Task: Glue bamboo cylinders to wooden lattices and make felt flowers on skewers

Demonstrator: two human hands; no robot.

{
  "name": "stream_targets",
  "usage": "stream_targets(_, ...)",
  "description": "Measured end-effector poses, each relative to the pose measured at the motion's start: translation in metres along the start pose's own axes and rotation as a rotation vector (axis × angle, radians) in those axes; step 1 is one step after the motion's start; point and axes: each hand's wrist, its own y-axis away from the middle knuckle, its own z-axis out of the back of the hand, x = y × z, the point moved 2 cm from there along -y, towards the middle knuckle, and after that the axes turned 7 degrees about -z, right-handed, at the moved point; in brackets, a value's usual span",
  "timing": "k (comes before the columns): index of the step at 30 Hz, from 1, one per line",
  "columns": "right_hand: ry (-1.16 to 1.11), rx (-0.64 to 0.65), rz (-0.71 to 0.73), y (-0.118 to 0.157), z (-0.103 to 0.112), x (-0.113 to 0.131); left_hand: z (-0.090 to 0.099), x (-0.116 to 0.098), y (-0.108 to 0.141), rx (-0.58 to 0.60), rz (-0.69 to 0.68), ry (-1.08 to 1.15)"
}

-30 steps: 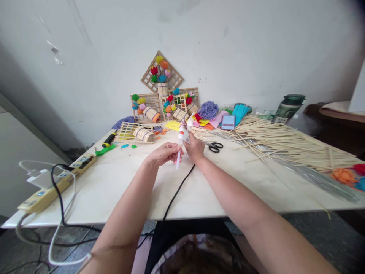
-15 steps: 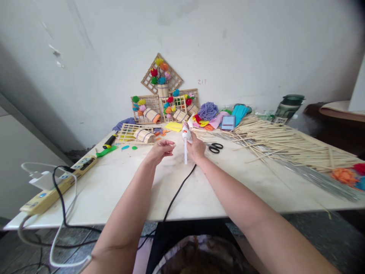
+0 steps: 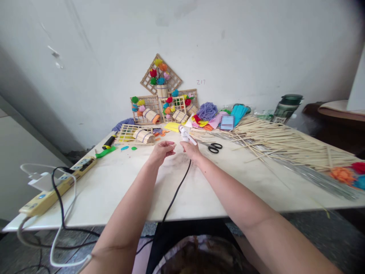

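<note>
My right hand [image 3: 191, 149] is wrapped round a white hot glue gun [image 3: 184, 134], with a glue stick [image 3: 191, 139] poking out of its back end toward the lower right. A black cord [image 3: 178, 190] runs from below that hand to the table's front edge. Close on the left, my left hand [image 3: 164, 149] is closed in a pinch; something tiny and pale seems to be at its fingertips, too small to name. Black-handled scissors [image 3: 214, 148] lie just right of my right hand. Beyond my hands lies a stick lattice [image 3: 128, 134] with a small stick basket [image 3: 144, 136] on it.
Finished lattices with felt flowers [image 3: 161, 72] lean on the wall. Purple yarn [image 3: 207, 111] and felt pieces lie behind. Many thin wooden sticks [image 3: 273, 139] spread over the right side. A power strip [image 3: 59, 186] with cables lines the left edge; a bottle [image 3: 286, 108] stands back right.
The glue gun has turned in my right hand, its glue stick swinging from pointing toward me to the lower right. My left hand stays nearly in place, still pinched.
</note>
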Motion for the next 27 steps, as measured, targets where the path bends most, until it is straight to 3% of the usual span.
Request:
stream_targets(7,-0.365,0.131,-0.201,0.000,-0.004,-0.005,0.000,0.001,-0.001,-0.027,-0.004,0.010)
stream_targets(16,-0.794,0.313,-0.269,0.004,-0.011,0.003,0.002,0.006,-0.003,-0.034,-0.036,-0.094)
stream_targets(22,-1.049,0.463,-0.320,0.008,-0.016,0.008,-0.001,0.005,-0.005,-0.027,-0.165,-0.219)
stream_targets(27,-1.172,0.461,-0.333,0.007,-0.023,0.008,-0.007,0.008,-0.007,-0.037,-0.263,-0.350)
